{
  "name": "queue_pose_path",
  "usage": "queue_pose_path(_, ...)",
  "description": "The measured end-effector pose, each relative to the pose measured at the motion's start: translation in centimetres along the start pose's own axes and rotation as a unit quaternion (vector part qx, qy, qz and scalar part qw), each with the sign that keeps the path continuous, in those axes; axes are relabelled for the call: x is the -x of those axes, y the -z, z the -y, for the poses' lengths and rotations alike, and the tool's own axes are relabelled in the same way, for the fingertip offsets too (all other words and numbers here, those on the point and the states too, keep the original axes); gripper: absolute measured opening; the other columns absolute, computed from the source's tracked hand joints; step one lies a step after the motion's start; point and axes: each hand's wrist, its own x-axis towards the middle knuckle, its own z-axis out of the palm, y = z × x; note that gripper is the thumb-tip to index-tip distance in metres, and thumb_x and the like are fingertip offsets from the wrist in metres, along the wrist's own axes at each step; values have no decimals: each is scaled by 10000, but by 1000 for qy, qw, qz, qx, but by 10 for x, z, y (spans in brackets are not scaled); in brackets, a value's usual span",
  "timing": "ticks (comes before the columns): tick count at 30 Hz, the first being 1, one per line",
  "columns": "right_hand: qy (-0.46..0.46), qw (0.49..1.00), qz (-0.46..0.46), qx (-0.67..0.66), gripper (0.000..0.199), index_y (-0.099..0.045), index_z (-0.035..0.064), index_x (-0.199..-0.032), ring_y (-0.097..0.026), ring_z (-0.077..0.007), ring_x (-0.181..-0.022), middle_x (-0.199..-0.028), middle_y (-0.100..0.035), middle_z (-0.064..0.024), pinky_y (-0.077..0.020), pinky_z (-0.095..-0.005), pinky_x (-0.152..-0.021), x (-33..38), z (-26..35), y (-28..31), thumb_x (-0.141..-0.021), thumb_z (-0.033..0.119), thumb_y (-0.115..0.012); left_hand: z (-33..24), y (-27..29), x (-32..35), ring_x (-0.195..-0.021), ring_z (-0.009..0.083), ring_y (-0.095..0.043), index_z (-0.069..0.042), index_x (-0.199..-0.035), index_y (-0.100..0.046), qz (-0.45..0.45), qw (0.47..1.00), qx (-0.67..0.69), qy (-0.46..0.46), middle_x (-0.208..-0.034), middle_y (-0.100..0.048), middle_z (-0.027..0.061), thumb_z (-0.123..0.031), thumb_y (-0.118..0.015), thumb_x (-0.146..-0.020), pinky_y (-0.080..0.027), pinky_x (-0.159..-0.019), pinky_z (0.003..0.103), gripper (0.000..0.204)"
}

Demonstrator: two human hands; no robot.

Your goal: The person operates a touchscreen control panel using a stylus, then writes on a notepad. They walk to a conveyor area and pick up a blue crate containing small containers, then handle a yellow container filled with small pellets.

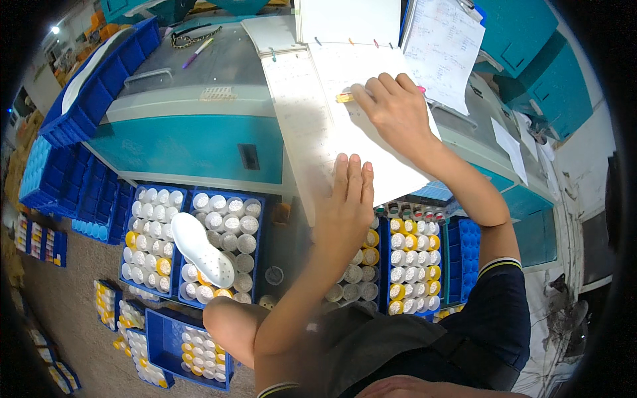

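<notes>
Open notebook (298, 109), right hand (397, 114) at two o'clock pinching a pen (345, 97), left hand (346, 211) at six, fingers slightly spread

- The grey bench (232, 66) carried an open notebook (302, 113), which overhung its front edge.
- A purple pen (198, 53) lay to the notebook's left.
- Blue trays (61, 259) stood on the brown floor (76, 285).

Open notebook (332, 126), yellow pen (346, 97) (pink end)
</notes>
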Motion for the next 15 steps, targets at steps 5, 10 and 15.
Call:
queue_pose_path(5, -11, 999, 41, 19, 296, -712, 71, -1055, -593, -178, -827, -841, -612, -28, -426, -316, -730, 2, 2, 4, -761, 76, -681, -1, 2, -1, -1364, 312, -543, -26, -1304, -662, 20, 1000, -18, -5, -1377, -614, 162, -68, -596, -890, -303, -1135, 725, 421)
queue_pose_path(10, -4, 1000, 8, 18, 183, -686, 44, -936, -588, -202, -801, -777, -597, -54, -437, -340, -742, 1, 3, 3, -792, 157, -703, -1, 3, 0, -1393, 313, -515, -25, -1336, -637, 33, 999, -5, 4, -1404, -590, 167, -52, -604, -880, -300, -1134, 731, 458)
queue_pose_path(15, -11, 1000, 2, 7, 156, -674, 52, -903, -575, -199, -779, -765, -586, -51, -425, -340, -726, 2, 5, 1, -806, 170, -706, 0, 1, 0, -1401, 317, -508, -28, -1350, -625, 30, 1000, -9, 2, -1419, -573, 168, -45, -617, -868, -293, -1139, 734, 482)
